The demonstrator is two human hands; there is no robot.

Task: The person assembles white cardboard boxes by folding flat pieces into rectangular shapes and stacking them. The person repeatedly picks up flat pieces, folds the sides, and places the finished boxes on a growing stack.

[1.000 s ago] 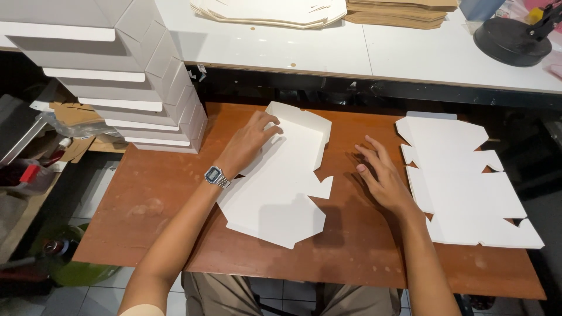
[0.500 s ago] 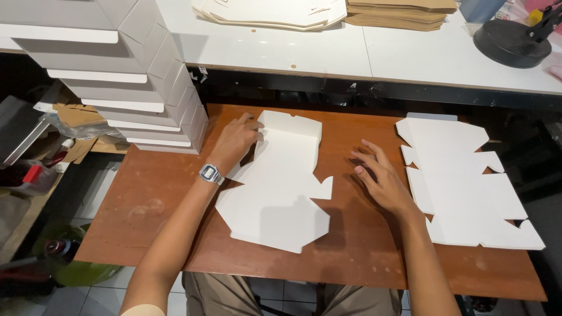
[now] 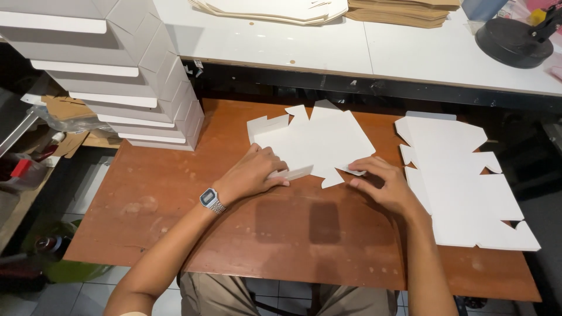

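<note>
While the flat white cardboard box blank (image 3: 316,143) lies on the brown table (image 3: 175,193), toward its far middle, both hands work its near edge. Left hand (image 3: 252,174): fingers curled over a narrow flap (image 3: 291,173) at the blank's near left corner, pressing it up along its crease; grip closed on that flap. Right hand (image 3: 383,184): fingertips pinch a small tab (image 3: 353,170) at the near right corner, thumb under, grip lightly closed on it. A watch (image 3: 211,200) sits on the left wrist.

Judgement on doing the fold well: keep the main panel flat against the table so it does not slide, and bend each flap exactly on its scored line rather than beside it. Both corners should rise evenly; a skewed crease would likely leave the wall crooked. Thin board of this kind probably dents easily, so pressure belongs along the full flap, not at one point.

Surroundings: a stack of unfolded blanks (image 3: 462,181) lies to the right, apart from the piece in hand. A pile of finished white boxes (image 3: 111,76) stands at the far left. More flat sheets (image 3: 275,9) rest on the white bench (image 3: 304,47) beyond.
</note>
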